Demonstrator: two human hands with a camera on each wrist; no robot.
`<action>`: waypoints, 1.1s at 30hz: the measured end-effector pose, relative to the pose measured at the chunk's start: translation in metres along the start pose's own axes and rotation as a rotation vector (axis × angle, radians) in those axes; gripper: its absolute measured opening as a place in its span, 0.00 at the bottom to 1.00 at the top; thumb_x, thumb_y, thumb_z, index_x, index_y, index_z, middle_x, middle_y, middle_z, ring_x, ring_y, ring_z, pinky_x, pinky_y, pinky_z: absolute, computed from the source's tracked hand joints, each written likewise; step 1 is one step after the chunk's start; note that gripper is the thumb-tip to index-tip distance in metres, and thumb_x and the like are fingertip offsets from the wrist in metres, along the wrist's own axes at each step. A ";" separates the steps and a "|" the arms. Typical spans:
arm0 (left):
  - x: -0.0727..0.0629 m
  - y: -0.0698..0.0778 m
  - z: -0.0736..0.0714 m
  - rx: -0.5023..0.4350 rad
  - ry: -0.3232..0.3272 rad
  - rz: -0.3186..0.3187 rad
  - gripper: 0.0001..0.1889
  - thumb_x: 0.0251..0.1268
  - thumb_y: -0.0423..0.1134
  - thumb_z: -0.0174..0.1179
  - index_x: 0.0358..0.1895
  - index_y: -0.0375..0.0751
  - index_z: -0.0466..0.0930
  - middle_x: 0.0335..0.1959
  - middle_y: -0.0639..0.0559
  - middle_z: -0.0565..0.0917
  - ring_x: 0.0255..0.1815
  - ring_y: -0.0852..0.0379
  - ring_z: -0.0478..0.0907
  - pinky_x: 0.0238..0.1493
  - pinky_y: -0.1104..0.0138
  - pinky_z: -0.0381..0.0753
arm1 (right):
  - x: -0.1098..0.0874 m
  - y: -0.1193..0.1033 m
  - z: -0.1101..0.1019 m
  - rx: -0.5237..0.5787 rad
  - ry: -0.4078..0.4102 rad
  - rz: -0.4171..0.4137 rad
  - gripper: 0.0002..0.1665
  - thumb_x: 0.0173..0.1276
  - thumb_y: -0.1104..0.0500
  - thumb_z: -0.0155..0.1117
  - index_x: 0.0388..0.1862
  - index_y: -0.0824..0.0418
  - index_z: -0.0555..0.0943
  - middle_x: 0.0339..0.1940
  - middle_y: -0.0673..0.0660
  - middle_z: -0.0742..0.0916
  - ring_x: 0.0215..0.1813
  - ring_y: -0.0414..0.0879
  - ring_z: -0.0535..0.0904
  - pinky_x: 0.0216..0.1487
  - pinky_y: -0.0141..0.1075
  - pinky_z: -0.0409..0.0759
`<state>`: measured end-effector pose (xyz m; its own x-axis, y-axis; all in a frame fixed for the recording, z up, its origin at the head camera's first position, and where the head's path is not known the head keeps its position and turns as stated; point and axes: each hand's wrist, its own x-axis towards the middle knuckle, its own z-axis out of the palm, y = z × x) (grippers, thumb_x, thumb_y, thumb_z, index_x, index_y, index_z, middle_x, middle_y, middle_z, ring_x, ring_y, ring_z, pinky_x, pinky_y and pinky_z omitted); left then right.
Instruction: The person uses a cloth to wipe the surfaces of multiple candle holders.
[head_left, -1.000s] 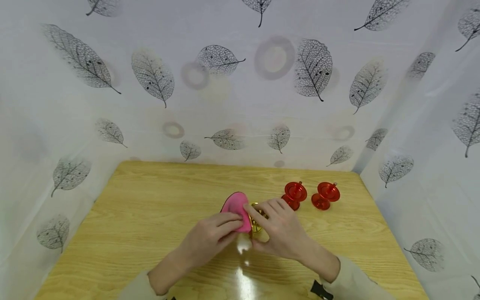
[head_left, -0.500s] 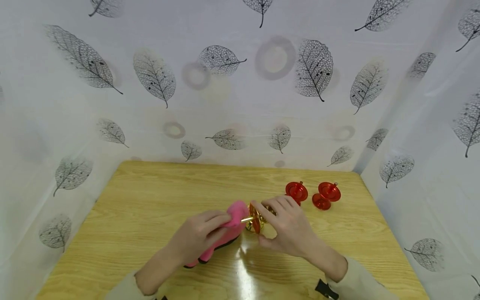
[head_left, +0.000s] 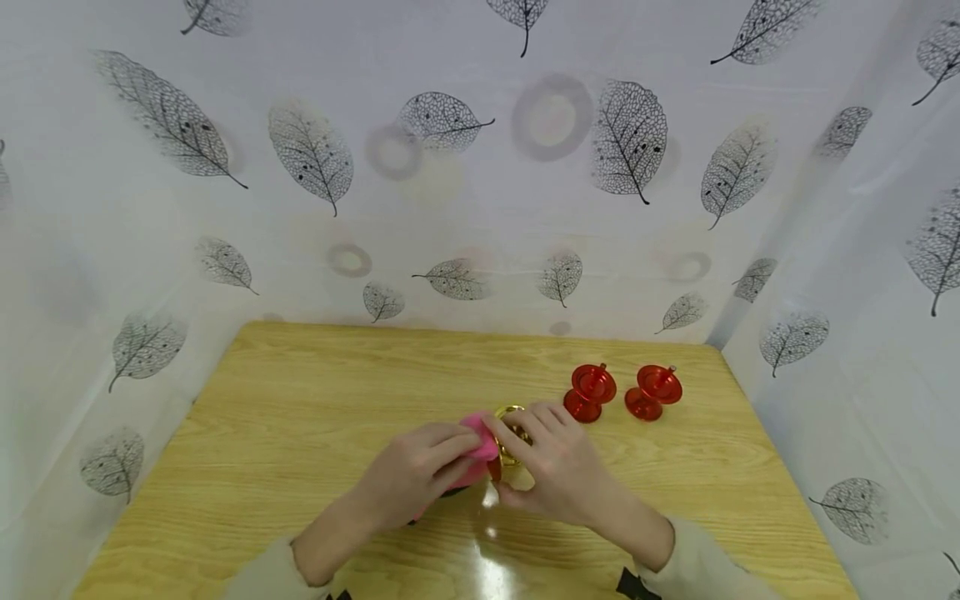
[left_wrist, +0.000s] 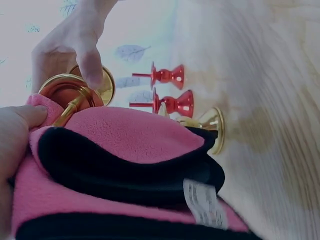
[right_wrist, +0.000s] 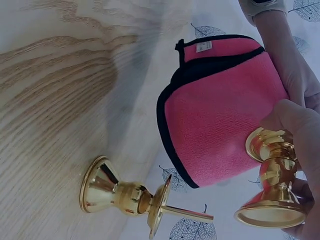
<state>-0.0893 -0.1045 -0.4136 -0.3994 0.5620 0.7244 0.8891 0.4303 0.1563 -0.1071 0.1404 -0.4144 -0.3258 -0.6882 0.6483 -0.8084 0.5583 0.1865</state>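
Note:
In the head view my left hand (head_left: 408, 468) pinches a folded pink cloth (left_wrist: 135, 135) with black edging and a small white tag. My right hand (head_left: 558, 467) grips a gold candlestick (right_wrist: 276, 172), tilted on its side above the table, its base toward the right wrist camera. The cloth meets the candlestick's dish and wraps close about its spike, as the left wrist view shows. A second gold candlestick (right_wrist: 130, 197) stands upright on the table, just beyond the hands, its spike bare. The left fingertips are partly hidden in the cloth folds.
Two red candlesticks, one nearer (head_left: 588, 392) and one farther right (head_left: 653, 392), stand upright toward the back right of the wooden table (head_left: 337, 375). A white curtain (head_left: 480, 208) with leaf prints surrounds the table's back and sides.
Half a second ago the cloth sat lower left, with the gold spike showing beside it; now it covers the spike. The right hand and candlestick have shifted slightly left to meet it.

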 end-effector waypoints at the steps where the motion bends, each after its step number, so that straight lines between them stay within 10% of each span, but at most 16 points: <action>1: 0.001 0.000 0.001 -0.010 0.003 -0.004 0.17 0.52 0.30 0.78 0.47 0.37 0.88 0.42 0.49 0.91 0.43 0.56 0.91 0.51 0.71 0.90 | 0.000 -0.001 0.001 -0.003 0.005 0.001 0.50 0.40 0.40 0.84 0.64 0.59 0.84 0.41 0.54 0.88 0.41 0.48 0.81 0.48 0.41 0.85; 12: -0.002 0.000 -0.005 -0.057 0.026 -0.048 0.16 0.56 0.26 0.75 0.49 0.36 0.88 0.41 0.47 0.92 0.42 0.53 0.91 0.49 0.71 0.91 | -0.003 0.008 -0.003 0.020 0.040 0.064 0.46 0.38 0.43 0.83 0.60 0.57 0.86 0.40 0.53 0.88 0.42 0.48 0.84 0.47 0.42 0.87; 18: -0.007 -0.003 -0.012 -0.062 0.082 -0.056 0.09 0.78 0.37 0.62 0.48 0.36 0.89 0.41 0.46 0.92 0.41 0.53 0.91 0.49 0.71 0.90 | -0.011 0.014 -0.007 0.063 0.021 0.132 0.49 0.39 0.44 0.84 0.64 0.58 0.84 0.42 0.54 0.89 0.43 0.48 0.85 0.49 0.45 0.87; 22: -0.011 -0.004 -0.014 -0.076 0.132 -0.073 0.20 0.85 0.45 0.49 0.46 0.35 0.89 0.40 0.46 0.92 0.39 0.53 0.91 0.47 0.73 0.90 | -0.015 0.013 -0.007 0.160 0.020 0.226 0.53 0.37 0.46 0.86 0.67 0.58 0.82 0.45 0.54 0.89 0.43 0.46 0.84 0.46 0.44 0.86; 33: -0.017 0.001 -0.004 -0.063 0.241 -0.097 0.16 0.85 0.40 0.51 0.45 0.34 0.87 0.38 0.46 0.91 0.36 0.52 0.91 0.45 0.72 0.91 | -0.016 -0.003 0.000 0.488 0.035 0.591 0.45 0.46 0.55 0.85 0.67 0.59 0.82 0.46 0.54 0.89 0.41 0.38 0.79 0.34 0.26 0.82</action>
<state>-0.0810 -0.1163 -0.4230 -0.4257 0.3326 0.8415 0.8642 0.4250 0.2692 -0.0992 0.1498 -0.4254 -0.7617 -0.3193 0.5638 -0.6325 0.5556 -0.5397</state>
